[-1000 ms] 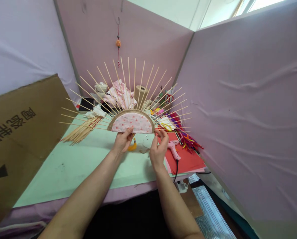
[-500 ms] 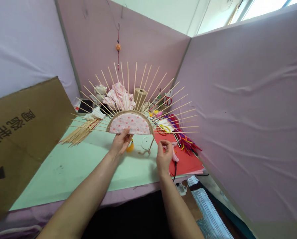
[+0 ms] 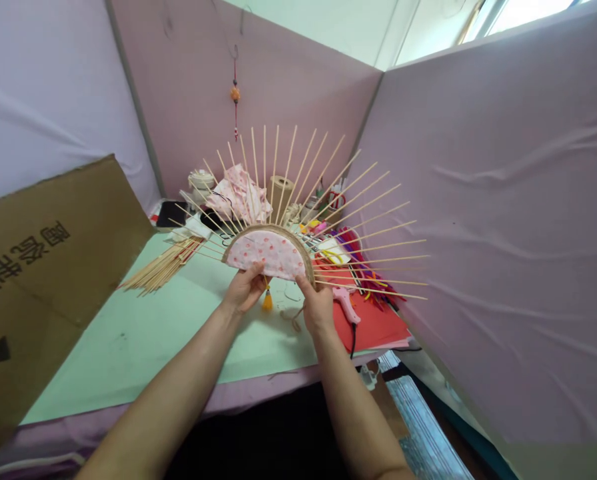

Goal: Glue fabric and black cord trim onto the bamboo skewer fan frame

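A half-round piece covered in pink dotted cloth [image 3: 266, 252], edged with brown twine, is held up above the table. Thin wooden sticks [image 3: 336, 157] fan out from its curved edge. My left hand [image 3: 247, 287] grips its straight lower edge near the middle, thumb on the cloth. At the lower right corner my right hand [image 3: 318, 303] pinches the piece, its thumb on the front. A yellow tassel [image 3: 267, 300] hangs below, between the hands. Loose twine [image 3: 294, 320] dangles beside my right hand.
Left of the piece lies a bundle of sticks [image 3: 163, 265], with brown cardboard [image 3: 53, 267] beyond. A pink glue gun [image 3: 347, 307] rests on red sheets [image 3: 378, 323] at the right. Crumpled pink cloth [image 3: 238, 190], a twine roll [image 3: 281, 193] and colourful pipe cleaners [image 3: 361, 267] are behind.
My right hand has moved up and left and taken hold of the piece's right corner. The piece has shifted slightly right and tilted, its right end lower.
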Demonstrator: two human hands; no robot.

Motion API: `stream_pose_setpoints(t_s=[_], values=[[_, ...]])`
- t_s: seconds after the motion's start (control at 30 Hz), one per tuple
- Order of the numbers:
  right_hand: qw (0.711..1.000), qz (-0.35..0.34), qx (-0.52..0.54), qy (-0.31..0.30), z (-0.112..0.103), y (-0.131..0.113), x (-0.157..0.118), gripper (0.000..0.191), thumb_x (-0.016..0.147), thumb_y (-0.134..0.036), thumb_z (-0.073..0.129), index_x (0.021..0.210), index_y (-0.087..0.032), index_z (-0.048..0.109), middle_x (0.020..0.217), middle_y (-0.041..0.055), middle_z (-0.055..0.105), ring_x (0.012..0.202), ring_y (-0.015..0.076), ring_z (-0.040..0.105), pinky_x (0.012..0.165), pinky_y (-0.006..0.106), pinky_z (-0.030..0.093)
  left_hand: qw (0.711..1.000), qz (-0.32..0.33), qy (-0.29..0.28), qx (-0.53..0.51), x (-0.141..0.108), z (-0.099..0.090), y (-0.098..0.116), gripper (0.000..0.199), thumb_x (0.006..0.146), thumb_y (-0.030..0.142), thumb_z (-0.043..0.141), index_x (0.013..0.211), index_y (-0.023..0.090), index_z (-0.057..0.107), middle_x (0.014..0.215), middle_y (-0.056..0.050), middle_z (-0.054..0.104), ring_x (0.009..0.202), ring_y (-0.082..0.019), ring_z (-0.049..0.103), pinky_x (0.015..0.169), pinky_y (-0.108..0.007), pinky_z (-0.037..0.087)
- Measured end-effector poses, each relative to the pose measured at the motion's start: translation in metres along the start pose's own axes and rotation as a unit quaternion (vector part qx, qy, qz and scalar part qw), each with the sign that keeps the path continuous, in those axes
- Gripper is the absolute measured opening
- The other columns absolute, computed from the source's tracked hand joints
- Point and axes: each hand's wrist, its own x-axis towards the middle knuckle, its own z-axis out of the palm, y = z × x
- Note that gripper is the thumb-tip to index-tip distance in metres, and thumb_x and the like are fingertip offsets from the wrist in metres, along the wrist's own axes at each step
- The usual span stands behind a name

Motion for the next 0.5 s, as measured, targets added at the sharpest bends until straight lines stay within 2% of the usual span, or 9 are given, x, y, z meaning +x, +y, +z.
stream_pose_setpoints(t_s=[0.07,0.17,0.3,0.33,0.4,0.47,0.5], values=[[0.999,0.020,0.017,0.023,0.006,0.002,-0.001,0.044,0.072,-0.042,0.074,0.107,-0.014,0.069,0.102,0.0079,0.074,0.098,0.0245,0.068,0.092,0.040,0.051,1.000,-0.008,-0.019,0.016,-0.002,0.001,-0.001,0.044,0.067,0.010,0.078,0.108,0.022,0.065,0.093,-0.001,0.074,0.084,-0.015,0.069,0.081,-0.027,0.054],[0.997,0.017,0.056,0.060,0.013,0.006,-0.003,0.045,0.074,-0.041,0.073,0.107,-0.012,0.070,0.103,0.0091,0.074,0.098,0.0240,0.067,0.090,0.039,0.053,0.999,-0.013,-0.032,0.041,-0.002,0.001,-0.001,0.042,0.064,0.016,0.082,0.102,0.021,0.066,0.096,-0.003,0.074,0.085,-0.016,0.068,0.081,-0.029,0.053],[0.990,0.016,0.093,0.104,0.015,0.004,0.000,0.046,0.075,-0.042,0.071,0.108,-0.011,0.069,0.105,0.0102,0.073,0.097,0.0224,0.068,0.086,0.036,0.054,0.995,0.002,-0.021,0.093,0.002,-0.003,0.000,0.035,0.070,0.038,0.078,0.096,0.018,0.064,0.094,-0.007,0.072,0.083,-0.018,0.067,0.082,-0.032,0.050],[0.988,0.011,0.091,0.124,0.015,0.001,0.002,0.046,0.075,-0.043,0.070,0.108,-0.011,0.069,0.105,0.0102,0.073,0.096,0.0222,0.067,0.085,0.036,0.054,0.992,0.024,-0.002,0.124,0.003,-0.004,0.000,0.035,0.072,0.042,0.075,0.094,0.018,0.063,0.092,-0.008,0.071,0.083,-0.019,0.067,0.082,-0.033,0.050],[0.983,-0.007,0.073,0.167,0.012,-0.007,0.007,0.047,0.074,-0.045,0.071,0.105,-0.010,0.069,0.103,0.0104,0.073,0.096,0.0223,0.067,0.086,0.035,0.054,0.967,0.124,0.057,0.213,0.001,-0.005,0.000,0.034,0.073,0.042,0.074,0.095,0.019,0.062,0.097,-0.009,0.068,0.089,-0.021,0.065,0.086,-0.034,0.048],[0.978,-0.026,0.042,0.201,0.010,-0.016,0.012,0.047,0.074,-0.047,0.071,0.102,-0.010,0.070,0.102,0.0107,0.073,0.097,0.0231,0.067,0.088,0.035,0.052,0.907,0.261,0.097,0.314,-0.004,0.000,-0.002,0.039,0.068,0.032,0.078,0.101,0.021,0.061,0.112,-0.010,0.063,0.107,-0.024,0.059,0.096,-0.036,0.043],[0.977,-0.033,0.026,0.210,0.009,-0.021,0.014,0.046,0.073,-0.047,0.071,0.100,-0.009,0.071,0.101,0.0110,0.073,0.096,0.0236,0.067,0.088,0.036,0.052,0.871,0.319,0.091,0.363,-0.008,0.005,-0.004,0.046,0.065,0.026,0.080,0.106,0.022,0.061,0.121,-0.011,0.059,0.118,-0.026,0.053,0.102,-0.038,0.039]])
